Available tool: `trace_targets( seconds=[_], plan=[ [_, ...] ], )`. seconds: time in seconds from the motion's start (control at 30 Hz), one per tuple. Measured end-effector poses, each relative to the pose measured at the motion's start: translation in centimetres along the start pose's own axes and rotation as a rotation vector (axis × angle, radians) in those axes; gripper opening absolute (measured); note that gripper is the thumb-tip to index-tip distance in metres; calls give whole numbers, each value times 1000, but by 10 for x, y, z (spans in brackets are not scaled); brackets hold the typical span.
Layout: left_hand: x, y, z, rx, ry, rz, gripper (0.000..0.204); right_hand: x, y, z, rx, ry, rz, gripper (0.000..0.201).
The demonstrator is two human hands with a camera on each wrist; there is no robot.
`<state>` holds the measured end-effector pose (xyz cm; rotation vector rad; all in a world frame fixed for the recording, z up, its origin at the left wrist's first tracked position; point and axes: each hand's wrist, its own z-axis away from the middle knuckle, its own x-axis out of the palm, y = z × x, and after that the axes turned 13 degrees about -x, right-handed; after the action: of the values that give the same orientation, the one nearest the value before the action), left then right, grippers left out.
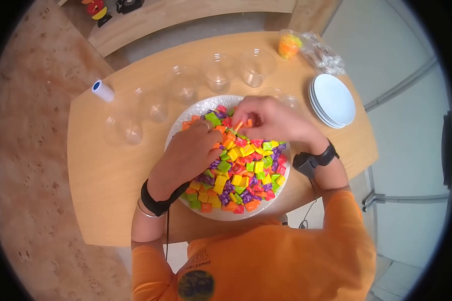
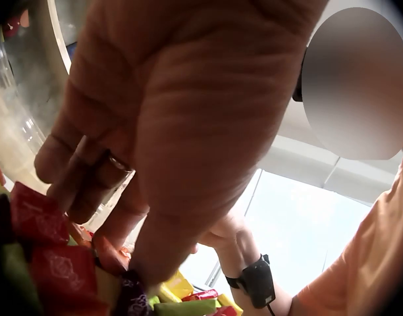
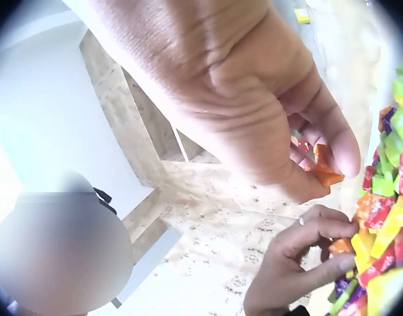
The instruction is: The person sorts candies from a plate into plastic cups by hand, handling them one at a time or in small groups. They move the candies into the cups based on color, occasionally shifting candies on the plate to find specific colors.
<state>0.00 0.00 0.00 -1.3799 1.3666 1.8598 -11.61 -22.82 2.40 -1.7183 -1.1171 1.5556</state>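
Observation:
Wrapped candies in red, orange, yellow, green and purple lie heaped on a large white plate in the head view. My right hand is over the far side of the heap. Between its thumb and fingers it pinches an orange candy, seen in the right wrist view. My left hand reaches into the heap's left side, fingers bent down among the candies. Its thumb and fingers close around another orange candy. Red candies lie right beside those fingertips in the left wrist view.
Several clear plastic cups stand in an arc behind the plate. A cup of orange and yellow pieces and a clear plastic bag are at the back right. White bowls are stacked at right; a white cylinder stands at left.

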Motion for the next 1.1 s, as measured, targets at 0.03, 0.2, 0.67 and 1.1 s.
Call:
trace_targets(
  seconds=[0.03, 0.2, 0.67, 1.1],
  plan=[
    [-1, 0, 0, -37, -24, -15, 26, 8, 6, -2, -53, -62, 66, 21],
    [-12, -10, -8, -61, -28, 130, 20, 32, 18, -1, -111, -120, 292, 33],
    [13, -35, -24, 8, 26, 205, 21, 31, 6, -4, -85, -151, 261, 29],
    [-14, -8, -17, -238, -152, 524, 12, 1, 13, -2, 32, -183, -321, 26]
  ],
)
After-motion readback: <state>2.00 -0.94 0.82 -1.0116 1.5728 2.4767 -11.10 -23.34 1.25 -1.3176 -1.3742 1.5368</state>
